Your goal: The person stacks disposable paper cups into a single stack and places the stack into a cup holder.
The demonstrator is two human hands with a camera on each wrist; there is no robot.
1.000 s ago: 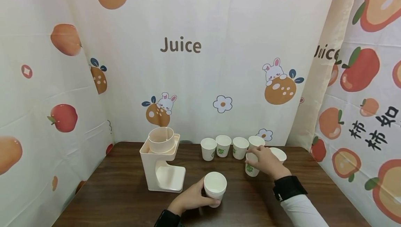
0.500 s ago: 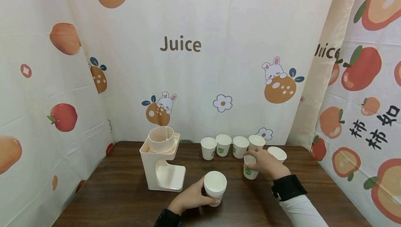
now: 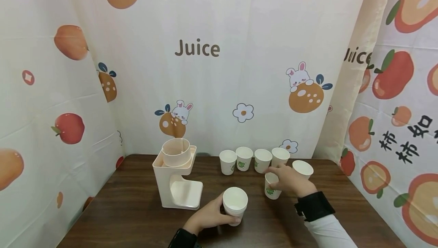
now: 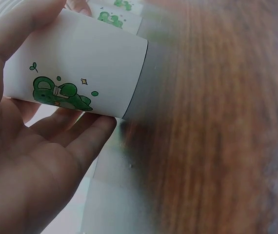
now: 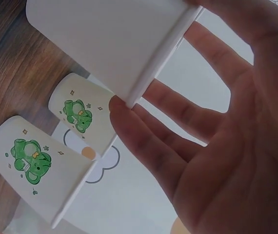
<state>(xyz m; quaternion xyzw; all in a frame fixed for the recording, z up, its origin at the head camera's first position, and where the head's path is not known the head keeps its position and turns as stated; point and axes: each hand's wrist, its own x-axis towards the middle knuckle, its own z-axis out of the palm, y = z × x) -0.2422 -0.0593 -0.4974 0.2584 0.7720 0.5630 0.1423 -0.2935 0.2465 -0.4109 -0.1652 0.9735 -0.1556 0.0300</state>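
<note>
My left hand [image 3: 212,214] holds a short nested stack of white paper cups [image 3: 235,199] upright near the front of the table, its fingers and thumb round the side. A green cartoon bear shows on the outer cup [image 4: 75,63] in the left wrist view. To the right and farther back, my right hand [image 3: 291,180] grips a single paper cup [image 3: 271,191] near its rim. In the right wrist view the rim of this cup [image 5: 114,44] lies between thumb and fingers, and a plain white side faces the camera.
Several more paper cups [image 3: 227,164] stand along the back of the brown wooden table [image 3: 137,210]; one cup [image 3: 303,168] is just behind my right hand. A cream juicer-like appliance [image 3: 176,175] stands left of my left hand. Printed cloth [image 3: 205,88] encloses the back and sides.
My right hand has drawn its cup a little toward me and to the left, away from the back row. The left hand and its stack stay in place.
</note>
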